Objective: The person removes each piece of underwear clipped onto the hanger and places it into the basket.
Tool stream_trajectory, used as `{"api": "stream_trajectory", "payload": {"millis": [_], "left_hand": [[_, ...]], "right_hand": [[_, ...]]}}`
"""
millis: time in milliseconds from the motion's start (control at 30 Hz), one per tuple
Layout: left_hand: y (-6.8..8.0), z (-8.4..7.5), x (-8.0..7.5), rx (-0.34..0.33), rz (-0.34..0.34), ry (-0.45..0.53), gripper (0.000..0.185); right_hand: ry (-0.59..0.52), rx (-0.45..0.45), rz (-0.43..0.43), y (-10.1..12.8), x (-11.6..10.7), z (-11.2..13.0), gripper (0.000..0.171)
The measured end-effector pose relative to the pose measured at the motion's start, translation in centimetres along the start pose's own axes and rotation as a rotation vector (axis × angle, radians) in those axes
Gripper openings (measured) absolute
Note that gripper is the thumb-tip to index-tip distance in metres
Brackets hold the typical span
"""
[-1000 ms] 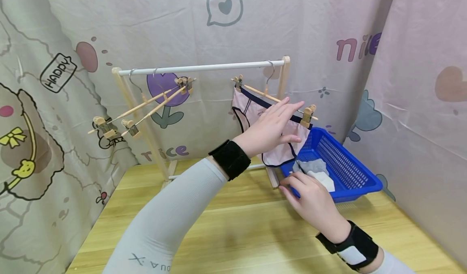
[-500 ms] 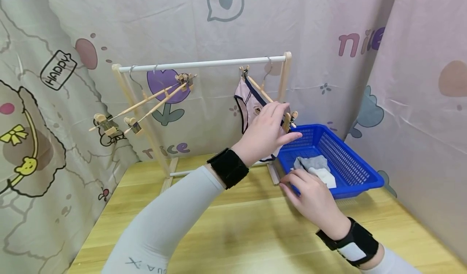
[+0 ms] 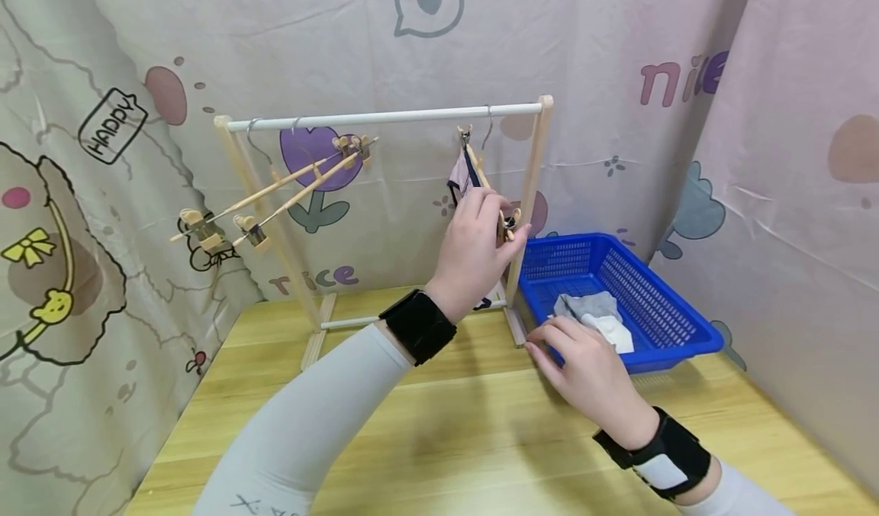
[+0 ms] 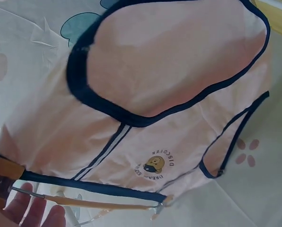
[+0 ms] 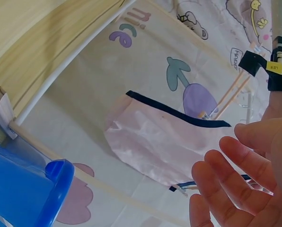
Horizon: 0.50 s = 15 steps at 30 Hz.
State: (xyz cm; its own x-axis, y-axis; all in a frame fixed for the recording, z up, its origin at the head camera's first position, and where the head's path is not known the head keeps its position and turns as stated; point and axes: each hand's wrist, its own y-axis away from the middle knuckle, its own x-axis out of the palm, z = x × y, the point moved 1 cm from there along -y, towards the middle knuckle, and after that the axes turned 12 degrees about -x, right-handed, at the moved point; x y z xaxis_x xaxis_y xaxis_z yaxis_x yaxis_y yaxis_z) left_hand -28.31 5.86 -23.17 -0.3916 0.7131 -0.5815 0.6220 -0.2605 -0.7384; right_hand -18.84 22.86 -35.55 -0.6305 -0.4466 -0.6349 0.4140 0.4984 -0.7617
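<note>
Head view | left grip clasps hanger with pink underwear | right grip relaxed beside basket

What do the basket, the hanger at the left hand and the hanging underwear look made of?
The basket looks like glossy blue moulded plastic, with latticed walls. The hanger at the left hand appears to be pale unfinished wood with a metal wire hook and clips. The underwear seems a smooth pink knit fabric with dark navy trim; the exact fibre cannot be told.
</note>
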Motion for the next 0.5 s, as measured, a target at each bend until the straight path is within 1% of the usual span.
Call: {"api": "stream_trajectory", "payload": {"millis": [67,167,233,433,500], "left_hand": [[0.2,0.3,-0.1,-0.013,-0.047,-0.019,0.028],[0.6,0.6,-0.4,-0.052,-0.084,-0.014,0.026],[0.8,0.8,-0.6,-0.087,-0.084,0.022,0.026],[1.2,1.4,-0.9,-0.197,-0.069,0.181,0.026],[1.2,1.7,-1.0,-0.228,-0.066,0.220,0.025]], "right_hand": [[0.000,-0.003,0.000,-0.1,0.1,0.1,0.020],[-0.002,-0.006,-0.002,-0.2,0.1,0.1,0.022],[-0.003,-0.008,-0.007,-0.2,0.2,0.2,0.022],[-0.010,-0.011,-0.012,-0.4,0.4,0.3,0.021],[-0.014,-0.010,-0.012,-0.4,0.5,0.4,0.020]]}}
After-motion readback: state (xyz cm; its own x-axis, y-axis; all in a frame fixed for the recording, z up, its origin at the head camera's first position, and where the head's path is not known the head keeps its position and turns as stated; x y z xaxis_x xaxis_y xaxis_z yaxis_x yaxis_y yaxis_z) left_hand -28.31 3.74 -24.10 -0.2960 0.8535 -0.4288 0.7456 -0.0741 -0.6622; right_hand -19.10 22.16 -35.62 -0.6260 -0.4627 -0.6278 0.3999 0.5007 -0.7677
